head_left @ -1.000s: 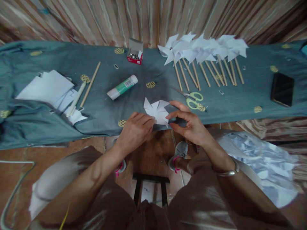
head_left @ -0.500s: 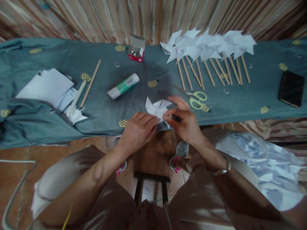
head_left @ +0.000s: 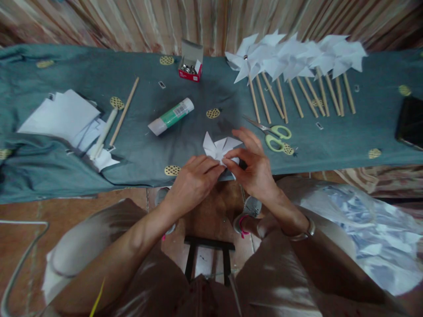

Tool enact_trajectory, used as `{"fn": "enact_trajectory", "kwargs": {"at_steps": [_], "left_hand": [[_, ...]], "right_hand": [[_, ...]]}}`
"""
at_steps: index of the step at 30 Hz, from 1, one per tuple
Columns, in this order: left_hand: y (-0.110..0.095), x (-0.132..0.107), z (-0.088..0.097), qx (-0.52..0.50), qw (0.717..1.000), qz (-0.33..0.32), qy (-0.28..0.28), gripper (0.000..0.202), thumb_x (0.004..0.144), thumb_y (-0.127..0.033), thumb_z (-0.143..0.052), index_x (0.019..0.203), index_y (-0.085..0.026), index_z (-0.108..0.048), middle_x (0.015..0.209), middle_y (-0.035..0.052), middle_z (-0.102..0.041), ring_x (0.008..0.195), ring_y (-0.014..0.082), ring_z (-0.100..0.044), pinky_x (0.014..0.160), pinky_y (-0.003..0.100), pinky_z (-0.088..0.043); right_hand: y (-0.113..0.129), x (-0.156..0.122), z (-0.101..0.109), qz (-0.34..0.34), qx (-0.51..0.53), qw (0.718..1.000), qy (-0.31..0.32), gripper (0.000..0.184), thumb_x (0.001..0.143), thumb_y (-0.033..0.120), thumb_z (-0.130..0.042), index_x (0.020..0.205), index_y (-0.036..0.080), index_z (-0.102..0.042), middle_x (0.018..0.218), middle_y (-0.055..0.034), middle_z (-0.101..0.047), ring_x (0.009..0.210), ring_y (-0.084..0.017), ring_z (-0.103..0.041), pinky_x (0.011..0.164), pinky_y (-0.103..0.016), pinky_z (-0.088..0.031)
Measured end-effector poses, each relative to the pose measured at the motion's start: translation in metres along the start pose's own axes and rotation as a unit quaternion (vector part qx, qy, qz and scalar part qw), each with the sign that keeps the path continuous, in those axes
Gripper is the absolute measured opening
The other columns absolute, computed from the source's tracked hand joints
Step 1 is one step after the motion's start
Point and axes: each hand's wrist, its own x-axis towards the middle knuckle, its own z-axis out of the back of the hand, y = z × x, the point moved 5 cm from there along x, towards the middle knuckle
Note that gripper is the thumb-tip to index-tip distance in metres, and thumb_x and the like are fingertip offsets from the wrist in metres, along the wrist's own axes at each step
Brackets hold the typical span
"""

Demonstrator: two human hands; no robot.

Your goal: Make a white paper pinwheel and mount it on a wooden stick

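Observation:
A white folded-paper pinwheel [head_left: 216, 147] lies at the front edge of the table, between my hands. My left hand [head_left: 198, 176] presses its lower left side, fingers together and closed on the paper. With thumb and forefinger my right hand [head_left: 253, 165] pinches the paper near the pinwheel's centre; its other fingers stand raised. Whether something small sits under those fingertips is hidden. Scissors [head_left: 274, 134] with light green handles lie just right of my right hand. A glue stick [head_left: 173, 115] with a green label rests beyond my left hand.
Finished pinwheels [head_left: 291, 57] on wooden sticks lie in a row at the back right. An open red box [head_left: 190, 70] holds shiny metal pieces. Paper sheets [head_left: 62, 114], a rolled paper tube [head_left: 105, 134] and a stick [head_left: 124, 111] lie left; a black phone [head_left: 410, 123] lies far right.
My right thumb and forefinger have moved slightly left, closer to the pinwheel's centre and my left fingertips. The view has shifted a little, moving the table things.

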Motion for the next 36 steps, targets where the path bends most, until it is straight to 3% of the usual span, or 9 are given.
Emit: {"fn": "enact_trajectory", "kwargs": {"at_steps": [4,13,36], "left_hand": [[0.001,0.000,0.001,-0.014,1.000,0.009,-0.014,0.018,0.093,-0.018,-0.053,0.105,-0.012,-0.065,0.095,0.0080,-0.069,0.086,0.0195,-0.061,0.074,0.033,-0.048],[0.008,-0.001,-0.001,-0.064,0.997,0.031,-0.031,0.015,0.092,-0.019,-0.056,0.102,-0.015,-0.066,0.095,0.0073,-0.069,0.088,0.0194,-0.059,0.076,0.033,-0.048],[0.011,0.000,-0.003,-0.093,0.994,0.040,-0.045,0.017,0.090,-0.015,-0.056,0.103,-0.016,-0.066,0.095,0.0073,-0.067,0.088,0.0181,-0.061,0.075,0.032,-0.053]], "right_hand": [[-0.002,0.000,0.005,0.014,0.013,1.000,-0.018,0.011,0.089,0.023,-0.057,0.095,0.022,-0.066,0.133,-0.0100,-0.057,0.134,-0.028,-0.044,0.112,-0.053,-0.038],[-0.003,-0.006,0.006,-0.011,-0.021,1.000,-0.015,0.021,0.089,0.017,-0.051,0.098,0.025,-0.069,0.120,-0.0074,-0.064,0.108,-0.025,-0.060,0.096,-0.048,-0.050],[0.000,-0.008,0.003,0.014,-0.032,0.999,0.017,0.022,0.092,0.015,-0.047,0.098,0.020,-0.068,0.113,-0.0100,-0.067,0.103,-0.024,-0.061,0.093,-0.044,-0.050]]}}
